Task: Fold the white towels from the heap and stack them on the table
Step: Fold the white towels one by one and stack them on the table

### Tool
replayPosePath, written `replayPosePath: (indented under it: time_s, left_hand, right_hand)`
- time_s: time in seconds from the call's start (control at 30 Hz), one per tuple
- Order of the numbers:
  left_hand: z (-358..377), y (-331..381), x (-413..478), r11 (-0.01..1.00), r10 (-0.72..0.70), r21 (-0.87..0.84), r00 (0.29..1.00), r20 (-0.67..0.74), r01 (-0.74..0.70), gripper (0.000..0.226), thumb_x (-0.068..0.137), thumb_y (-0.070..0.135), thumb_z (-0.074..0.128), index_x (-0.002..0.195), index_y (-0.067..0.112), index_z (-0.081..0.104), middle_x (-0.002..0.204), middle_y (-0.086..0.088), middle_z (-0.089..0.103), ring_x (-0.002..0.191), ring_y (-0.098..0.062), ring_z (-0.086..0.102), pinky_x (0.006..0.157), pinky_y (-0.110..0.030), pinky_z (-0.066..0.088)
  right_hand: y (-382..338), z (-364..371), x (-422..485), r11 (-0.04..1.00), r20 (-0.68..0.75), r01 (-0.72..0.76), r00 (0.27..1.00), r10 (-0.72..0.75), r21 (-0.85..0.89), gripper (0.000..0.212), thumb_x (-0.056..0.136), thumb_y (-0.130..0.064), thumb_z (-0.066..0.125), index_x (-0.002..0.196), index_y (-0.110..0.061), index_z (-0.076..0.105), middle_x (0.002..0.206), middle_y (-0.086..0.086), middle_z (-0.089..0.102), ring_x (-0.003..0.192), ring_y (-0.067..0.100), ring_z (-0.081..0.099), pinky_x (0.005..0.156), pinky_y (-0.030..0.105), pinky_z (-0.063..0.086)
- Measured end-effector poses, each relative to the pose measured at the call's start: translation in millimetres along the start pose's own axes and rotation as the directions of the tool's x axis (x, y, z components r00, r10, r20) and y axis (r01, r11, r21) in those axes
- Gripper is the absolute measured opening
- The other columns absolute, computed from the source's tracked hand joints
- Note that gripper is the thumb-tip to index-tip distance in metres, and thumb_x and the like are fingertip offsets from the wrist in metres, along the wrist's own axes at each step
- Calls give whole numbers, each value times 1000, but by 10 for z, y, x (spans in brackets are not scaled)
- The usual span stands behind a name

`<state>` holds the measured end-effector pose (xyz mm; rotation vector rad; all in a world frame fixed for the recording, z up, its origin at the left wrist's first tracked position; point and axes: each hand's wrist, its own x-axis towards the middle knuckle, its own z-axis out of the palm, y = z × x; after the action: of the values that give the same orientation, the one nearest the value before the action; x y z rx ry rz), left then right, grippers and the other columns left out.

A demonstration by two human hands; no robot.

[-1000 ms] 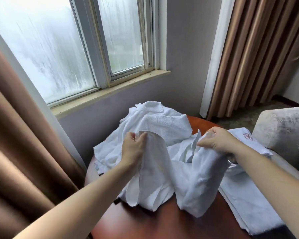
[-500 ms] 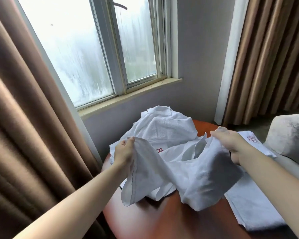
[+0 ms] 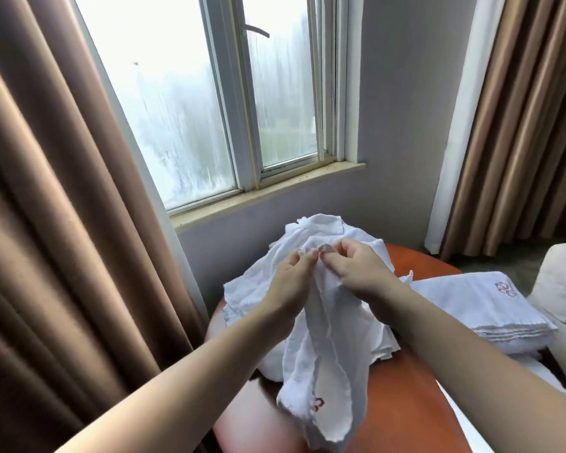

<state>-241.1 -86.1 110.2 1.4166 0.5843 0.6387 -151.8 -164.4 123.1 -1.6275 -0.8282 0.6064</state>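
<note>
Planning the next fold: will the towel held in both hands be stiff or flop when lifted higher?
Likely floppy: the towel hangs in loose folds below the left hand and right hand pinching its top. Probably light, since a pinch alone carries it.

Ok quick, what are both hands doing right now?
Left hand: pinches the top edge of the hanging white cloth towel.
Right hand: pinches the same edge, right beside it.

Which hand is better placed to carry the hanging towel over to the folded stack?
The right hand. Both hands pinch the towel at its top, but the stack lies on the right side of the table; the left hand would probably have to cross over.
</note>
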Motion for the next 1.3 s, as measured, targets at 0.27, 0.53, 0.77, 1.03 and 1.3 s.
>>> replayPosePath:
  time_s: [0.27,0.53,0.77,1.03,1.3]
  left_hand:
    - [-61,7,31,999,-5,-44,998,-69,2,22,100,27,47,81,16,46,70,1,60,51,-5,58,46,-18,42]
    - [6,-11,271,996,-20,-86,952,-306,-7,23,95,26,54,77,13,50,71,-4,54,68,-19,54,67,-33,45]
    - [-105,-6,515,999,-19,-31,917,-399,7,31,98,34,47,73,16,42,66,-1,43,65,-21,43,60,-32,35]
    - [-39,206,580,988,-103,-153,851,-514,28,31,101,38,40,79,17,40,66,-4,43,49,-18,42,47,-24,33]
    - [120,303,627,953,-178,-302,777,-604,-16,21,102,36,41,98,15,44,113,-13,60,96,-27,58,95,-40,49]
  right_hand:
    - [55,33,-14,925,159,206,974,-162,-320,21,94,-40,53,113,-36,63,98,-7,68,95,13,62,91,36,50]
    - [120,16,20,864,351,383,898,-265,-327,80,74,-4,55,145,-38,37,127,-34,48,121,-4,50,101,17,40]
    - [339,-235,0,716,284,214,958,-22,-665,18,67,-20,67,80,-25,55,78,-9,61,77,13,59,69,36,53]
    - [423,-208,-60,666,-189,69,932,-308,-743,12,88,-20,54,99,-14,56,93,6,61,90,34,57,69,35,35]
    - [642,-35,-274,764,70,375,914,-400,-525,33,75,-25,39,96,-16,63,89,-3,63,85,24,57,72,41,48]
